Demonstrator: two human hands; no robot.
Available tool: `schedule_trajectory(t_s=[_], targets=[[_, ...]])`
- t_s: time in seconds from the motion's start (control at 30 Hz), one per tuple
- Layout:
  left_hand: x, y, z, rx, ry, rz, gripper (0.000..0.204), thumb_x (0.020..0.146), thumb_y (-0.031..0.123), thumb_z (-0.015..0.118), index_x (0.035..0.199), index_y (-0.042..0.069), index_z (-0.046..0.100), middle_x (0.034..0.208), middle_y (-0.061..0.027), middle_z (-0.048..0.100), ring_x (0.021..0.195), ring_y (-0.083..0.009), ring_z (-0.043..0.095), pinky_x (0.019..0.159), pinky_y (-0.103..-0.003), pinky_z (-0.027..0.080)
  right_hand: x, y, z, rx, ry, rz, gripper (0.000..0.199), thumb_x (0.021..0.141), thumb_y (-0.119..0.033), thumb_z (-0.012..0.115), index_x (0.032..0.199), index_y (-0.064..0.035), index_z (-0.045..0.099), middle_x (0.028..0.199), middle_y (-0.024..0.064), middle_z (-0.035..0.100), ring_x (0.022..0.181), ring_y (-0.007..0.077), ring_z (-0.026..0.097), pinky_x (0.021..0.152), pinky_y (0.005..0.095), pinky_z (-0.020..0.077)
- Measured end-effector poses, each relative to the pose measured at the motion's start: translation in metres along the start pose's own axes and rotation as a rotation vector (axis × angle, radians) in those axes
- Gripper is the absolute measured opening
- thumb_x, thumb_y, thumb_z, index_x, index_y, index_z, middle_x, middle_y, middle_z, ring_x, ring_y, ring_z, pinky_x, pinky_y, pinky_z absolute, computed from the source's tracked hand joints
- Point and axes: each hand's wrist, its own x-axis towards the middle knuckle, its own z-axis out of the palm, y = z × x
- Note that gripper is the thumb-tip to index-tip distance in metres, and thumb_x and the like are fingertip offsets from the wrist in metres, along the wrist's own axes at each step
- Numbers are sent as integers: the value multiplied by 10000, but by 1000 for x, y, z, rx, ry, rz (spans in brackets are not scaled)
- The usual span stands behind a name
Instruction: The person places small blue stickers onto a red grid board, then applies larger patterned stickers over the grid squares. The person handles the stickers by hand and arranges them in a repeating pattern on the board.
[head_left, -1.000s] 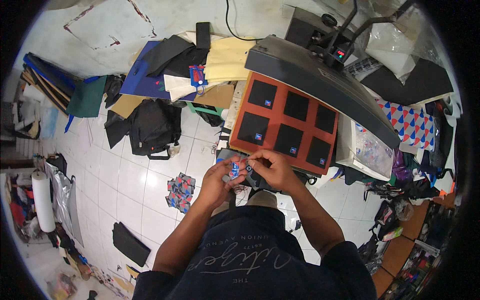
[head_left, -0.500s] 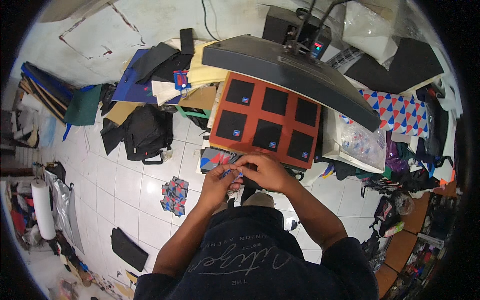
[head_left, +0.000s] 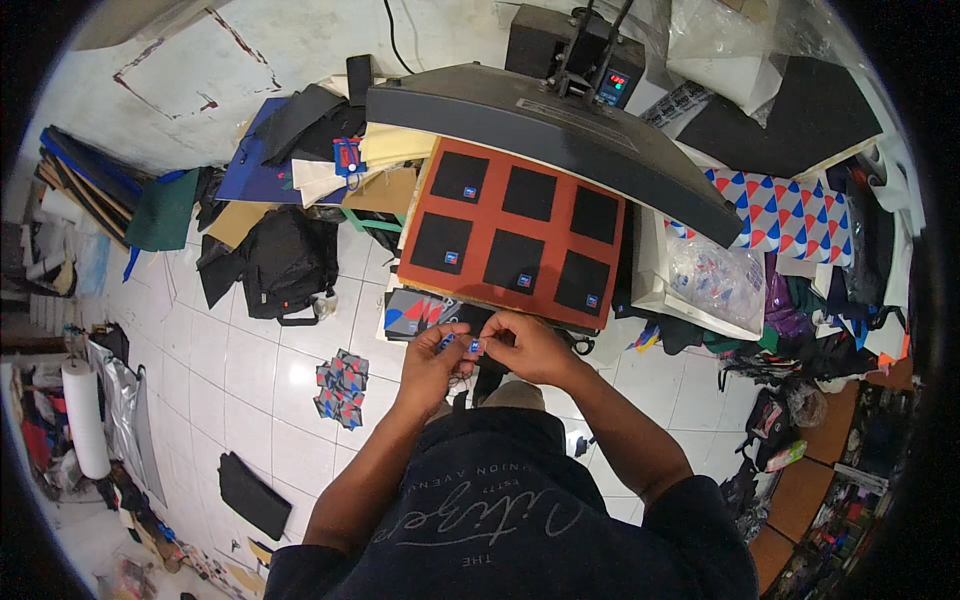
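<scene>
The left hand (head_left: pixel 430 370) has its fingers curled around a blue piece (head_left: pixel 447 342), likely because it is small and easily dropped. Beside it, the right hand (head_left: pixel 525 348) pinches a small blue label (head_left: pixel 475 346) between thumb and finger, presumably for fine control; overlapping fingers make it hard to tell whether the left thumb grips that label too. Both hands are near the front edge of an orange-red pad (head_left: pixel 497 190), where six black squares (head_left: pixel 595 215) lie in two spaced rows, apparently so none overlap.

Around them, patterned pieces (head_left: pixel 342 388) lie on the floor at left, a grey patterned stack (head_left: pixel 412 316) sits partly behind the hands, a raised press plate (head_left: pixel 545 125) overhangs the pad's far side, hampering access from above, and a white box (head_left: pixel 700 316) stands right.
</scene>
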Motion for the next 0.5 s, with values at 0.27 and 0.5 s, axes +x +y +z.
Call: schedule_trajectory(t_s=[0.27,0.5], targets=[[1,-13,-1,-167,52,-35,202,917,93,577,1099,10,553,945,-85,628,793,-153,621,664,-240,504,23,38,-47,-34,31,-48,134,887,-145,603,915,-16,630,854,49,637,776,122,594,708,278,470],[-12,-24,-18,-229,115,-130,241,901,104,588,1121,19,537,965,-90,632,829,-177,613,681,-250,474,104,70,-165,-356,359,176,280,837,-296,663,960,-46,682,961,90,674,899,203,630,800,351,478]])
